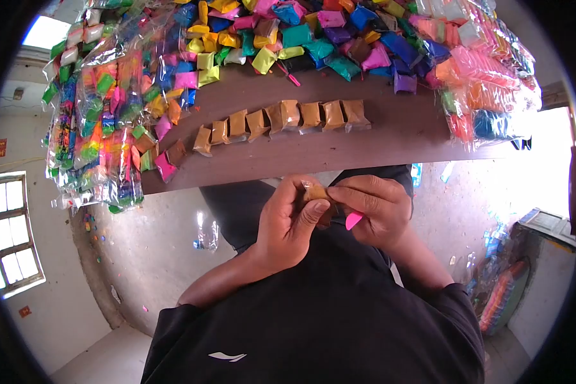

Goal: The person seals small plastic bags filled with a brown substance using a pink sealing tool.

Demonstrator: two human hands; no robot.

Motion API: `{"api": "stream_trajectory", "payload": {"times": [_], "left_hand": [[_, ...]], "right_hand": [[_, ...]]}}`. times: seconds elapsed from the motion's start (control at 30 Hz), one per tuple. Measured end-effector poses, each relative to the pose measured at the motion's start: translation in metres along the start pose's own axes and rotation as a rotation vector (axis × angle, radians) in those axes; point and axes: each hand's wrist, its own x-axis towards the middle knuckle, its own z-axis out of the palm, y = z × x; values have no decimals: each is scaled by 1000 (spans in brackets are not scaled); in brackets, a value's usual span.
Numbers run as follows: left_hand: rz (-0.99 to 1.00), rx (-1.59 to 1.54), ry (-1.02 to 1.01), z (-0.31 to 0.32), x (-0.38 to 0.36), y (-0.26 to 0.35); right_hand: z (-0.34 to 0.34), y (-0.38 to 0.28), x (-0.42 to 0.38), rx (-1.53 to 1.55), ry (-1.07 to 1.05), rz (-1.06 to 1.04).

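Note:
Just off the table's front edge, my left hand [290, 221] is closed around a small brown packet [315, 192] in clear wrap, its thumb pressed on the front. My right hand [376, 208] pinches the packet's other side with thumb and fingertips. A pink piece [354, 220] sticks out beneath the right fingers; what it belongs to is hidden in that hand. Part of something brown shows below, between the hands. On the brown table [403, 137], several similar brown packets [290, 114] lie side by side in a slightly curved row.
Many coloured packets [294, 35] are heaped at the table's back. Clear bags of coloured packets [96, 121] cover the left end, and more bags [483, 73] lie at the right. One pink packet [165, 166] lies near the front left edge. Plastic litter [206, 233] is on the floor.

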Motion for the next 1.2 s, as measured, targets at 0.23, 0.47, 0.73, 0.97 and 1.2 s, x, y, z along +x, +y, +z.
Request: {"api": "stream_trajectory", "payload": {"times": [0.23,0.47,0.73,0.97,1.2], "left_hand": [[-25,-19,31,4,2,3],[19,70,-1,5,3,4],[-78,112,6,-2,4,3],[-105,-3,137,-2,1,4],[61,176,91,-3,0,-1]], "right_hand": [[-2,1,-1,-8,-7,1],[-3,4,0,23,2,-46],[-20,-4,12,121,-83,204],[1,-3,0,211,-31,361],[26,-14,-3,209,194,295]]}}
